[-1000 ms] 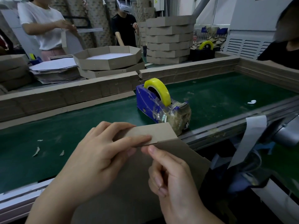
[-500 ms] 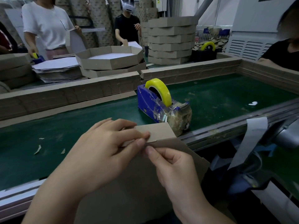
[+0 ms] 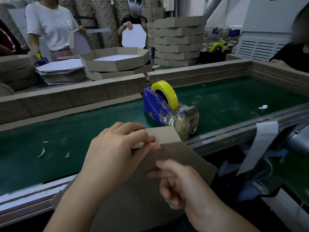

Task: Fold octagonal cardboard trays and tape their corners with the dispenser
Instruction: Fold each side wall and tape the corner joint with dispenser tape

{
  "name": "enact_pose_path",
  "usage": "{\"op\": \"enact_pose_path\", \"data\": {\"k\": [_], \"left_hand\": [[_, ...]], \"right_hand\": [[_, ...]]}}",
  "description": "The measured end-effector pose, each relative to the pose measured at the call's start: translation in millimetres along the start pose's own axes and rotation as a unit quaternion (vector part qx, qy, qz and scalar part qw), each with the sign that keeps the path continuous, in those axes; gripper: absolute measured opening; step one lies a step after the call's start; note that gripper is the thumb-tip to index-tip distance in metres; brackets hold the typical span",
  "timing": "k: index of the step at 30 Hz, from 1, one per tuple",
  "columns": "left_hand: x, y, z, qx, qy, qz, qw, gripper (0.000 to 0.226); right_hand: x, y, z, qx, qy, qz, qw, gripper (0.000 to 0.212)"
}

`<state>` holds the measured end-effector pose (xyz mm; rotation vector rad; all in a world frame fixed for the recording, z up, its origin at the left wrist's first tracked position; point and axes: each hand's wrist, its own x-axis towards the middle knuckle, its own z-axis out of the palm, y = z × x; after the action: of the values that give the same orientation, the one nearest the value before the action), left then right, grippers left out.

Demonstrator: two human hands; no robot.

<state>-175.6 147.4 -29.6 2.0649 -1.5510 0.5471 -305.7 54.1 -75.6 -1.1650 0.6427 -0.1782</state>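
At the near edge of the table [image 3: 66, 131], by the metal rail [image 3: 234, 136]: pinches the cardboard tray [image 3: 180, 154] by its raised flap [image 3: 164, 133] with the left hand [image 3: 117, 153], fingers [image 3: 143, 136] curled over the flap's left end and the thumb pressed from below. Slopes the tray's broad panel from the rail down toward the body, plain brown side up. Hangs the right hand [image 3: 180, 183] over that panel, lower right of the left hand, fingers curled inward; too blurred to tell whether anything is gripped or the card is touched. Just behind the flap, on the green surface: blue tape dispenser [image 3: 157, 106], yellow tape roll [image 3: 167, 92] upright on top, nose end near the rail and wadded with old tape. Farther back: low cardboard wall [image 3: 75, 96] across the table; beyond it a folded octagonal tray [image 3: 117, 64], flat blanks [image 3: 61, 67] to its left, a tall stack of folded trays [image 3: 178, 41] to its right, and a second dispenser [image 3: 215, 51]. Among them, a person in a white shirt [image 3: 50, 25].
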Motion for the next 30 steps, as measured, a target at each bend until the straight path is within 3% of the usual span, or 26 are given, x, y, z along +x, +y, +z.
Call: {"op": "enact_pose_path", "data": {"k": [2, 8, 10, 12, 13, 14, 18, 23, 28, 30], "left_hand": [[-2, -1, -2, 0.005, -0.002, -0.002, 1.0, 0.037], [-7, -4, -4, 0.068, -0.04, 0.02, 0.997, 0.035], [-11, -6, -6, 0.087, -0.051, 0.022, 0.995, 0.032], [-15, -8, -9, 0.104, -0.061, 0.021, 0.992, 0.04], [-17, -8, -11, 0.107, -0.067, 0.017, 0.992, 0.046], [-19, -8, -14, 0.104, -0.069, 0.012, 0.992, 0.049], [-23, -5, -24, 0.054, -0.063, -0.011, 0.997, 0.049], [-10, 15, -29, 0.08, -0.078, 0.018, 0.994, 0.044], [-15, 16, -38, 0.021, -0.039, 0.039, 0.998, 0.038], [-23, 9, -43, -0.015, -0.015, 0.026, 0.999, 0.036]], "right_hand": [[-2, 2, -3, -0.012, 0.006, -0.02, 1.0, 0.037], [-3, -15, -11, -0.049, 0.046, -0.259, 0.963, 0.03], [1, -18, -21, -0.083, 0.117, -0.371, 0.918, 0.032], [8, -25, -37, -0.189, 0.193, -0.449, 0.852, 0.027], [13, -30, -45, -0.252, 0.21, -0.448, 0.832, 0.023], [18, -35, -50, -0.303, 0.194, -0.416, 0.835, 0.02], [32, -39, -49, -0.353, 0.003, -0.231, 0.906, 0.025], [32, -36, -41, -0.351, -0.046, -0.258, 0.899, 0.045], [21, -64, -57, -0.395, -0.089, -0.228, 0.885, 0.053], [17, -71, -65, -0.403, -0.092, -0.218, 0.884, 0.046]]}}
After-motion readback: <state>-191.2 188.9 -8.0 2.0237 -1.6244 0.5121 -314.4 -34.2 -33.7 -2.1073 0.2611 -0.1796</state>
